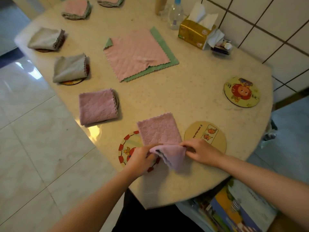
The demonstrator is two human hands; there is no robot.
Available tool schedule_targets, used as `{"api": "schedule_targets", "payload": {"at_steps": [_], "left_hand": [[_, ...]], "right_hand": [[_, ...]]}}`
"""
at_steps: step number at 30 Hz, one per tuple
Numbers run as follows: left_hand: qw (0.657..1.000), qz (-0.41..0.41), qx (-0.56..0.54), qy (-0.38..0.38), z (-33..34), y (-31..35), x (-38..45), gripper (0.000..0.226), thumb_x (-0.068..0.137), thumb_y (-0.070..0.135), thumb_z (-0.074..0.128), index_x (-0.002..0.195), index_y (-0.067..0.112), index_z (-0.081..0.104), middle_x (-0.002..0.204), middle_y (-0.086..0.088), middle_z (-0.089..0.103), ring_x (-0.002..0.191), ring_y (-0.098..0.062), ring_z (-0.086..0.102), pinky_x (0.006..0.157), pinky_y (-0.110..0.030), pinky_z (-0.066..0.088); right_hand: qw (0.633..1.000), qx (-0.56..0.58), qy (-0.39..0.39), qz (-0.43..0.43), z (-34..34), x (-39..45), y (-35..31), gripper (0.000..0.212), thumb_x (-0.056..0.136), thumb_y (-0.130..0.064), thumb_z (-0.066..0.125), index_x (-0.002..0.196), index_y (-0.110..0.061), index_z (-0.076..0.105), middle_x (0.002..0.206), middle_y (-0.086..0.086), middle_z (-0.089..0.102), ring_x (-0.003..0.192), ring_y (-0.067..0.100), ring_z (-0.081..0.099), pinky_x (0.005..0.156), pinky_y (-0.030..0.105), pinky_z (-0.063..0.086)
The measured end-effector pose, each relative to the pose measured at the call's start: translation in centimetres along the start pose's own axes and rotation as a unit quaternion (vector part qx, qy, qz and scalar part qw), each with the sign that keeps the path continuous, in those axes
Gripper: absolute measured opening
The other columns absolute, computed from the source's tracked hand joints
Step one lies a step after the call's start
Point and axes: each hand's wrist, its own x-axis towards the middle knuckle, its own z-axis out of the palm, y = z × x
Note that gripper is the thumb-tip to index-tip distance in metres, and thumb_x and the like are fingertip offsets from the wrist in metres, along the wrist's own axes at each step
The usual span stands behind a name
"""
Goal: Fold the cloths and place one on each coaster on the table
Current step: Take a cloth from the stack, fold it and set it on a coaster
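Lower centre of the frame, left hand [141,159] and right hand [199,152] each pinch the purple cloth [160,136]; align corners squarely, then centre it on the red-rimmed coaster [124,148]

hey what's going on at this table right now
A person is folding a purple cloth, both hands pinching its near edge: left hand, right hand. It lies partly over a red-rimmed coaster. Five folded cloths already sit on coasters along the left. Two bare coasters and a flat pink cloth wait.
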Motion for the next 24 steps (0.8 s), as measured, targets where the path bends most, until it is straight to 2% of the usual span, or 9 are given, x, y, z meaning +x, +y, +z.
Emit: {"api": "schedule_targets", "payload": {"at_steps": [2,4,7,9,11,15,20,23,24], "left_hand": [[0.991,-0.086,-0.099,0.026,-0.6,0.1,1.2,0.018,0.095,0.031,0.051,0.092,0.030,0.069,0.089,0.002,0.071,0.085,-0.024,0.066,0.078,-0.039,0.056],[0.972,-0.147,-0.169,0.068,-1.3,0.6,2.5,0.030,0.097,0.034,0.048,0.096,0.011,0.067,0.096,-0.016,0.068,0.086,-0.032,0.065,0.078,-0.045,0.055],[0.946,-0.212,-0.225,0.097,-1.9,1.0,3.8,0.031,0.098,0.035,0.048,0.097,0.009,0.064,0.094,-0.008,0.068,0.086,-0.022,0.066,0.067,-0.031,0.056],[0.939,-0.244,-0.217,0.108,-1.9,0.9,4.2,0.028,0.098,0.037,0.047,0.100,0.014,0.062,0.095,-0.002,0.067,0.084,-0.015,0.066,0.058,-0.021,0.054],[0.944,-0.240,-0.190,0.123,-1.6,0.2,4.6,0.030,0.099,0.036,0.045,0.105,0.013,0.062,0.099,-0.003,0.067,0.087,-0.014,0.065,0.062,-0.020,0.053],[0.948,-0.194,-0.211,0.138,-1.5,0.4,4.5,0.027,0.101,0.032,0.040,0.116,0.018,0.058,0.105,0.008,0.062,0.094,-0.003,0.059,0.068,-0.013,0.046],[0.937,-0.210,-0.232,0.154,-1.4,0.6,4.5,0.025,0.101,0.034,0.039,0.118,0.024,0.054,0.104,0.013,0.058,0.093,-0.003,0.056,0.069,-0.012,0.047],[0.934,-0.247,-0.194,0.172,-1.1,0.2,4.8,0.018,0.099,0.036,0.045,0.109,0.025,0.054,0.103,0.008,0.060,0.094,-0.012,0.059,0.081,-0.029,0.054],[0.936,-0.258,-0.157,0.179,-1.2,0.1,4.9,0.016,0.097,0.038,0.048,0.105,0.025,0.054,0.100,0.007,0.060,0.090,-0.011,0.060,0.080,-0.033,0.056]], "right_hand": [[0.994,0.084,0.033,0.055,-0.6,1.2,-0.6,0.019,0.088,-0.017,0.059,0.102,-0.027,0.066,0.091,-0.013,0.069,0.076,-0.006,0.059,0.066,0.018,0.046],[0.980,0.162,0.050,0.103,-0.9,2.5,-1.2,0.011,0.092,-0.021,0.056,0.091,-0.029,0.063,0.081,-0.014,0.066,0.068,-0.007,0.058,0.058,0.019,0.044],[0.959,0.191,0.053,0.200,-0.6,4.6,-1.4,0.023,0.096,-0.039,0.044,0.098,-0.023,0.061,0.087,-0.006,0.067,0.079,0.009,0.063,0.066,0.029,0.051],[0.958,0.157,0.065,0.233,-0.1,5.6,-1.4,0.048,0.092,-0.059,0.032,0.086,-0.020,0.059,0.078,-0.002,0.064,0.071,0.017,0.061,0.063,0.032,0.047],[0.957,0.126,0.087,0.246,0.3,6.3,-1.6,0.058,0.088,-0.067,0.021,0.075,-0.021,0.054,0.066,-0.002,0.057,0.061,0.017,0.055,0.058,0.033,0.043],[0.957,0.076,0.113,0.258,0.9,7.3,-2.2,0.027,0.096,-0.042,0.039,0.084,-0.021,0.050,0.067,-0.004,0.056,0.053,0.012,0.047,0.051,0.032,0.042],[0.953,-0.001,0.116,0.281,0.9,8.1,-2.6,0.023,0.099,-0.037,0.037,0.095,-0.017,0.048,0.073,-0.003,0.055,0.057,0.013,0.050,0.045,0.024,0.035],[0.950,-0.053,0.094,0.292,1.0,8.5,-2.7,0.025,0.098,-0.040,0.036,0.098,-0.018,0.048,0.081,0.000,0.060,0.063,0.016,0.056,0.047,0.025,0.041],[0.950,-0.057,0.095,0.292,1.0,8.6,-2.8,0.026,0.098,-0.041,0.037,0.097,-0.018,0.048,0.083,0.001,0.060,0.065,0.017,0.057,0.048,0.026,0.043]]}}
